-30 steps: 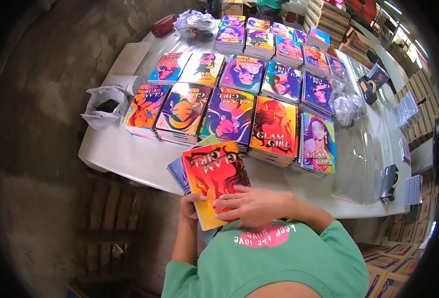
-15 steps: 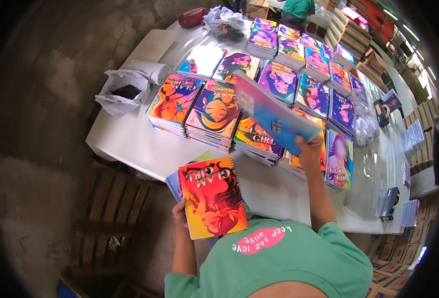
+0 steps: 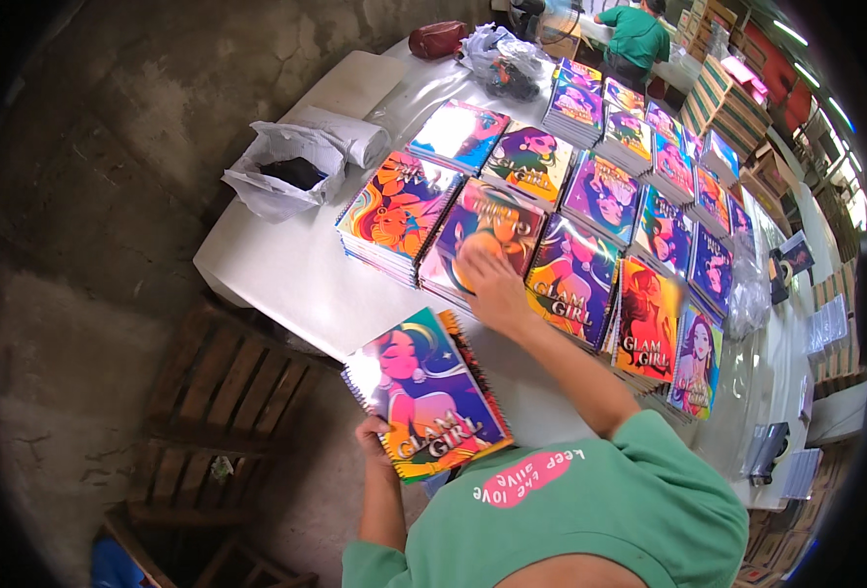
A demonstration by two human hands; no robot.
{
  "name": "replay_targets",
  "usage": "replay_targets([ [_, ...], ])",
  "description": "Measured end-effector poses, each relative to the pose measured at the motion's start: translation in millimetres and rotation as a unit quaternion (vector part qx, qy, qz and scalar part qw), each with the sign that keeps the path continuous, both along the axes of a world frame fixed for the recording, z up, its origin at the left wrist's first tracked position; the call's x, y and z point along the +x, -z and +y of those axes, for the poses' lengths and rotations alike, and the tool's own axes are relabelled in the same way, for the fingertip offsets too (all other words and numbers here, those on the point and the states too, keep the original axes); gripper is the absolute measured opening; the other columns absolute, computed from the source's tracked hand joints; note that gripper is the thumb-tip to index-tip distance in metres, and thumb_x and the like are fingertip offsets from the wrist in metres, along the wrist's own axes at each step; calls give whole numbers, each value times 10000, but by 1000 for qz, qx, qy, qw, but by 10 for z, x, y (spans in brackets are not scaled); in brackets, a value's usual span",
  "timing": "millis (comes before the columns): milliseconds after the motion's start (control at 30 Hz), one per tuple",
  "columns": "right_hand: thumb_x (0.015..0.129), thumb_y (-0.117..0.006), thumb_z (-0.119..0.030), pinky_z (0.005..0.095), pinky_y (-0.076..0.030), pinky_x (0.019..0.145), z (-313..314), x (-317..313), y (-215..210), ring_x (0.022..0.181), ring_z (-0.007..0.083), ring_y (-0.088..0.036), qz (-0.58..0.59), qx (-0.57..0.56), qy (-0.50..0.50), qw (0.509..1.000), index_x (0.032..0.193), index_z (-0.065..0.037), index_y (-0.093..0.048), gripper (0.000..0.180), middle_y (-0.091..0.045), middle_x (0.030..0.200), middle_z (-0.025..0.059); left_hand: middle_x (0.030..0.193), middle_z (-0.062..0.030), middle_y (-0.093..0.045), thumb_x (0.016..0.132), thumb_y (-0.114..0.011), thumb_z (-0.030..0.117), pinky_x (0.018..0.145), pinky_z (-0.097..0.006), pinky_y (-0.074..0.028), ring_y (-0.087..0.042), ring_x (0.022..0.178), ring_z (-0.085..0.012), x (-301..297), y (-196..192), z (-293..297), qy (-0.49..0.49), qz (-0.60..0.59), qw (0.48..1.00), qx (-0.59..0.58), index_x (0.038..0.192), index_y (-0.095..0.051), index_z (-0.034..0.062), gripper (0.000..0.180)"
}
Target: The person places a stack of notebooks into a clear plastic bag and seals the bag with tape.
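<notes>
Head view: a spiral notebook (image 3: pixel 428 392) with a colourful cover sits at lower centre, its lower left edge clamped in the left hand (image 3: pixel 374 438). Right hand (image 3: pixel 487 279), fingers spread apart, rests flat on a notebook stack (image 3: pixel 477 240) at centre frame on the white table (image 3: pixel 286 274). A crumpled bag (image 3: pixel 281 176) lies at upper left.

We stand in what looks like a packing or sorting room of a stationery warehouse. Beyond our right hand (image 3: pixel 487 279) a long white plastic-covered table (image 3: pixel 286 274) carries rows of stacked spiral-bound notebooks with bright illustrated covers (image 3: pixel 590 196). Farther off past the hand, flat brown cardboard cartons (image 3: pixel 732 108) are piled high, and another person in a green shirt (image 3: pixel 637 34) works at the table's far end. Below our left hand (image 3: pixel 374 436) lie a rough wooden pallet (image 3: pixel 218 402) and a bare concrete floor (image 3: pixel 90 176).
</notes>
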State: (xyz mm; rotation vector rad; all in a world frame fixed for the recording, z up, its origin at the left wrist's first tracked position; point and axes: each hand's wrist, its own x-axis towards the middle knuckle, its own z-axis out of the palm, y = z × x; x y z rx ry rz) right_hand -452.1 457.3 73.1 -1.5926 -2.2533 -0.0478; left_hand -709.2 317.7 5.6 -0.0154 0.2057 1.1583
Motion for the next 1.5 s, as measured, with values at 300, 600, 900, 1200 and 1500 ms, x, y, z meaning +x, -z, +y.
replay_targets([
  [300,769,-666,-299,445,-408,956,-856,-891,-627,1109,311,-537,48,-161,-299,939,1168,-93,-592,455,-542,1240,154,1135,-171,-593,675,-608,92,908,-445,-484,-604,990,-325,-290,314,192,29,6,993,115,1233,-471,-20,586],
  [600,829,-630,-298,410,-481,803,1069,-1146,1,1018,296,-581,11,25,-21,999,1191,-37,-557,452,-607,1089,150,1087,-197,-612,564,-538,76,895,-422,-480,-611,931,-327,-428,31,-17,-69,114,991,-20,1182,-504,-55,633],
  [900,778,-660,-53,380,-378,1019,925,-382,-1085,1181,277,-522,404,-309,-497,703,999,-38,-695,224,-662,1081,125,1184,-199,-555,561,-564,100,961,-433,-437,-560,1067,-329,-148,-280,912,-95,22,990,103,1291,-401,-40,761],
  [1200,849,-578,-273,375,-407,975,2531,227,-71,1187,310,-492,0,135,65,989,1238,-14,-493,475,-506,1282,186,1218,-199,-521,563,-579,136,981,-461,-417,-525,1113,-343,277,-180,947,-42,33,994,94,1308,-372,-26,790],
  [1500,787,-584,-116,342,-516,580,1606,92,-989,704,240,-647,15,174,1,985,1043,-44,-562,267,-648,896,89,1281,-205,-464,553,-604,213,1020,-498,-378,-479,1169,-371,333,-585,1418,-187,115,968,124,1358,-295,0,888],
])
